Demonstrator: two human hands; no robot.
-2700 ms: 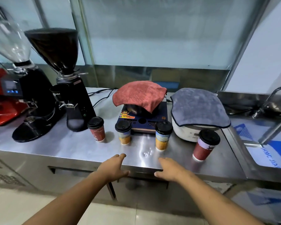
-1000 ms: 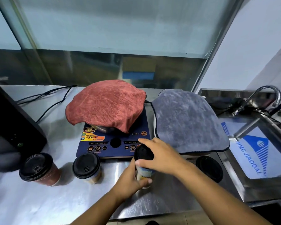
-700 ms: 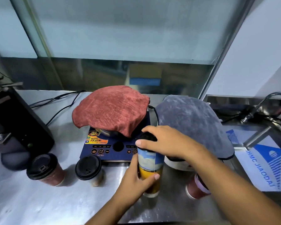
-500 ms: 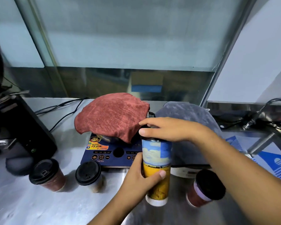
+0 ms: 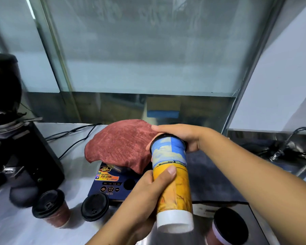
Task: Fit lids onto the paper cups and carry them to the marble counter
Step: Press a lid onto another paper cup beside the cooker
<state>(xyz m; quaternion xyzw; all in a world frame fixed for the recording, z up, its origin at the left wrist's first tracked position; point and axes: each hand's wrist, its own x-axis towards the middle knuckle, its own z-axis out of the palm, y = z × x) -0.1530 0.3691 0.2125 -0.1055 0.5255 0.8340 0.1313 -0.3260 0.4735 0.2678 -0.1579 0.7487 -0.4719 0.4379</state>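
Cup tilted, left hand fingers round its body, right hand fingers clasping lid, contents hidden.

- Cup in my fingers: smooth printed paper, slight sheen.
- Its lid: black plastic, matt.
- Worktop: brushed metal, reflective.
- Red cloth: napped, matt fabric.

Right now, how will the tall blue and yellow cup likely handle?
The cup looks paper, so the left hand round its middle could probably dent it. Tall and narrow, it likely tips easily when set down.
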